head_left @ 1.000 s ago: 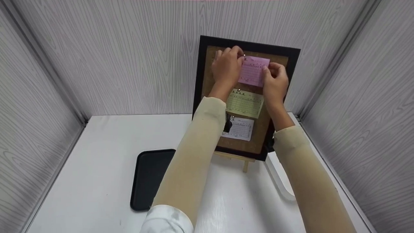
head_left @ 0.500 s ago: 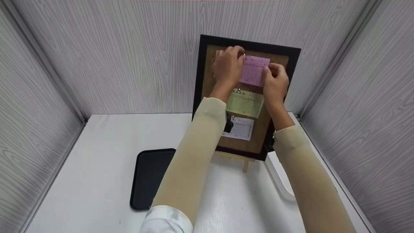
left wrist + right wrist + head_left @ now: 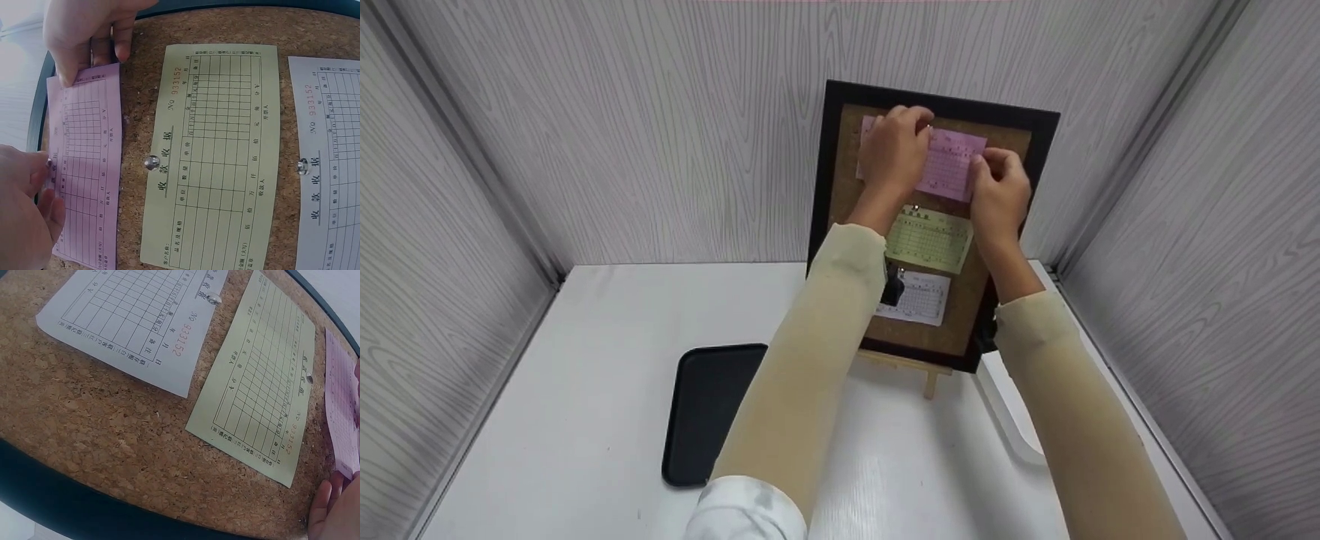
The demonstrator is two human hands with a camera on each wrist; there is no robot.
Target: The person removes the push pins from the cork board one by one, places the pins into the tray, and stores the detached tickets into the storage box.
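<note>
A pink receipt slip point(image 3: 950, 166) lies against the upper part of a black-framed corkboard point(image 3: 960, 330). My left hand point(image 3: 895, 154) covers the middle of its top edge, where its fingertips pinch a small shiny push pin point(image 3: 49, 163). At the slip's right edge, my right hand point(image 3: 1000, 191) pinches the paper between thumb and fingers. Below hangs a yellow-green receipt slip point(image 3: 225, 169), held by a silver push pin point(image 3: 152, 163). Lower still is a white receipt slip point(image 3: 337, 169) with its own silver push pin point(image 3: 302, 166). The left forearm hides part of both.
The board leans on a small wooden easel point(image 3: 930, 385) on the white table point(image 3: 607, 360). A black tray point(image 3: 709, 420) lies left of the left forearm. A white tray point(image 3: 1009, 412) shows partly behind the right forearm. Grey wood-grain walls enclose the table.
My left hand has shifted slightly right along the pink slip's top, uncovering more of its left corner. The right hand stays almost still at the slip's right edge.
</note>
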